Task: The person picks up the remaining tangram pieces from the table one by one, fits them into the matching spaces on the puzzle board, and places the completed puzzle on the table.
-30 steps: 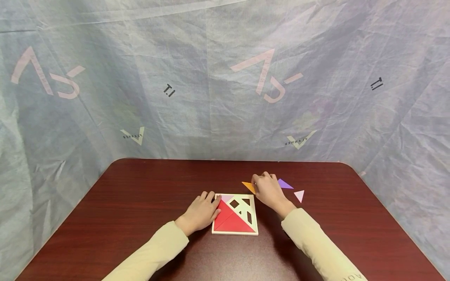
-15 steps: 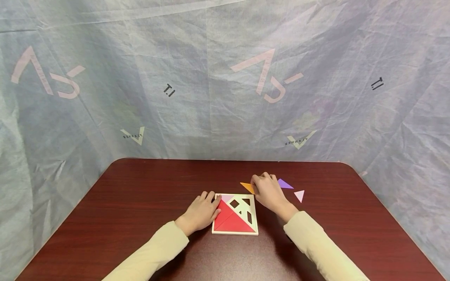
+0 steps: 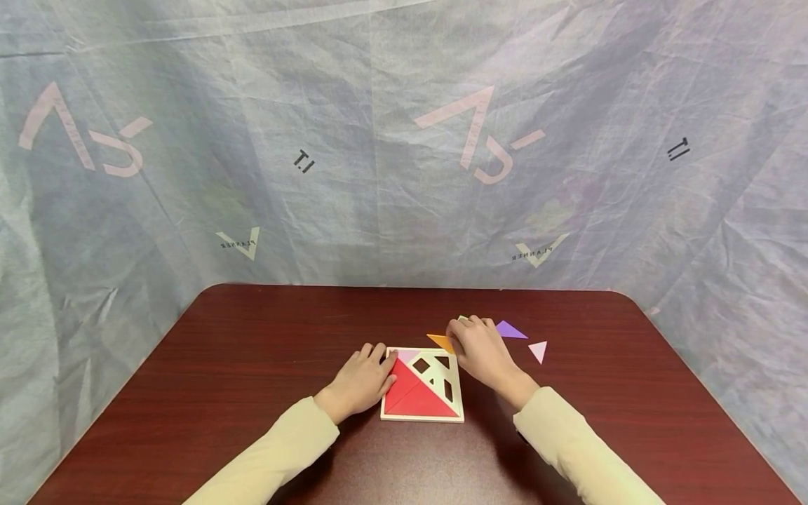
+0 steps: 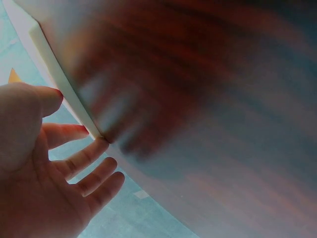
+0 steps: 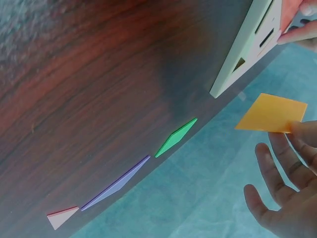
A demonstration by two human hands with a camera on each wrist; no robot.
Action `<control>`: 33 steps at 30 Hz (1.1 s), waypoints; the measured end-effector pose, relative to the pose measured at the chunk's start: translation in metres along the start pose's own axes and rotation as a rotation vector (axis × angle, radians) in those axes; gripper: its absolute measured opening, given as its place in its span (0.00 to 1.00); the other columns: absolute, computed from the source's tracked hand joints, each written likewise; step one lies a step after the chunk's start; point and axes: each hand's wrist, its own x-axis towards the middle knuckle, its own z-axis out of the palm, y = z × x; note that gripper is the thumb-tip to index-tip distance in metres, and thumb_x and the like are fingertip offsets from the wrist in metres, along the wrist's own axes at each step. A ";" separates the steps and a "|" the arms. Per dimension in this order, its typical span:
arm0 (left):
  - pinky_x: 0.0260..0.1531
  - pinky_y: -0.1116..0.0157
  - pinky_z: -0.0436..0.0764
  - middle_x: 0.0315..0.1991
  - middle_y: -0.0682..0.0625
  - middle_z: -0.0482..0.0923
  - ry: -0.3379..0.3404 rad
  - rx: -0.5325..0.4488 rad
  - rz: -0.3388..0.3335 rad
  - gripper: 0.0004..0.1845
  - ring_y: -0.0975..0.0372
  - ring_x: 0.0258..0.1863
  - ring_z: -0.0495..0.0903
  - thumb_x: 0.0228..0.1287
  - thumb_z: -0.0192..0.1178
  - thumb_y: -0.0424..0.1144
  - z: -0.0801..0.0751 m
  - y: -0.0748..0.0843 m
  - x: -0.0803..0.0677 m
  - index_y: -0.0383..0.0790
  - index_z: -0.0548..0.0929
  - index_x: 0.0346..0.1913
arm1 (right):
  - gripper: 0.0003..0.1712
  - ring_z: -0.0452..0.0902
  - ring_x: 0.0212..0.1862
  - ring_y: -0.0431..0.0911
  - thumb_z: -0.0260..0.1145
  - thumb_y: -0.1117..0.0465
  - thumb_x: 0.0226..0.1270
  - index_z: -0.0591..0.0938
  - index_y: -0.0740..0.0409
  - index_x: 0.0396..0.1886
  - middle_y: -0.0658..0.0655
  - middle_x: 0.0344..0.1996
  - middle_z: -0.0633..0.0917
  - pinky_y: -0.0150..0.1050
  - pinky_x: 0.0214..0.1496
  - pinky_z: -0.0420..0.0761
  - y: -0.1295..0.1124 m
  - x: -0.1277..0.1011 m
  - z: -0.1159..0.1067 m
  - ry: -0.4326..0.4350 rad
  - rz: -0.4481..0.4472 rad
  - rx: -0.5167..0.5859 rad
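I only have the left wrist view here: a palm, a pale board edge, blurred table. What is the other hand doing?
Observer: The right hand pinches an orange piece, lifted clear of the table.
Reviewer: Is the board filled?
Observer: No. The puzzle tray holds red pieces; several cut-outs show empty.
Reviewer: Any loose pieces?
Observer: A green piece, a purple triangle and a pink triangle lie on the table right of the tray.
Reviewer: And the left hand?
Observer: The left hand rests against the tray's left edge, fingers straight.

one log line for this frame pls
left hand: rests on tray edge | right hand: pinches orange piece, lifted near tray | loose: purple triangle, pink triangle, green piece
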 end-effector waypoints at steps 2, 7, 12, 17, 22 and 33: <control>0.45 0.59 0.74 0.47 0.43 0.71 0.003 0.001 0.001 0.22 0.52 0.45 0.70 0.66 0.50 0.49 0.000 0.000 0.000 0.40 0.75 0.57 | 0.07 0.71 0.29 0.44 0.63 0.68 0.53 0.77 0.51 0.24 0.45 0.20 0.79 0.45 0.39 0.71 -0.001 -0.001 -0.001 0.001 -0.003 0.006; 0.44 0.59 0.74 0.47 0.43 0.71 0.008 0.004 0.003 0.22 0.52 0.45 0.70 0.65 0.51 0.49 0.000 0.000 0.000 0.40 0.76 0.57 | 0.06 0.73 0.31 0.45 0.64 0.67 0.53 0.78 0.51 0.26 0.46 0.22 0.82 0.46 0.40 0.72 -0.004 -0.004 -0.003 0.002 -0.009 0.032; 0.44 0.59 0.74 0.47 0.43 0.71 0.005 0.007 0.002 0.22 0.52 0.45 0.70 0.66 0.50 0.49 0.001 0.000 0.000 0.41 0.76 0.57 | 0.05 0.75 0.34 0.45 0.65 0.67 0.53 0.79 0.52 0.26 0.46 0.23 0.83 0.47 0.40 0.71 -0.008 -0.006 -0.004 0.009 -0.023 0.068; 0.45 0.59 0.74 0.47 0.44 0.71 -0.005 0.002 0.000 0.22 0.52 0.46 0.70 0.66 0.50 0.49 0.002 0.000 0.001 0.41 0.75 0.57 | 0.05 0.73 0.32 0.44 0.66 0.68 0.52 0.80 0.53 0.26 0.46 0.22 0.82 0.46 0.40 0.71 -0.011 -0.008 -0.005 0.012 -0.031 0.102; 0.45 0.59 0.74 0.47 0.44 0.71 -0.005 0.000 0.000 0.22 0.52 0.46 0.70 0.66 0.50 0.49 0.002 -0.001 0.001 0.41 0.75 0.57 | 0.07 0.69 0.29 0.41 0.66 0.68 0.51 0.80 0.52 0.26 0.45 0.21 0.81 0.44 0.40 0.71 -0.014 -0.011 -0.005 0.012 -0.027 0.127; 0.43 0.59 0.74 0.46 0.43 0.71 0.026 -0.006 0.007 0.22 0.52 0.44 0.70 0.65 0.51 0.49 0.002 0.000 0.000 0.40 0.76 0.56 | 0.07 0.68 0.26 0.41 0.69 0.69 0.47 0.80 0.54 0.25 0.45 0.19 0.81 0.43 0.36 0.72 -0.016 -0.016 -0.003 0.063 -0.049 0.146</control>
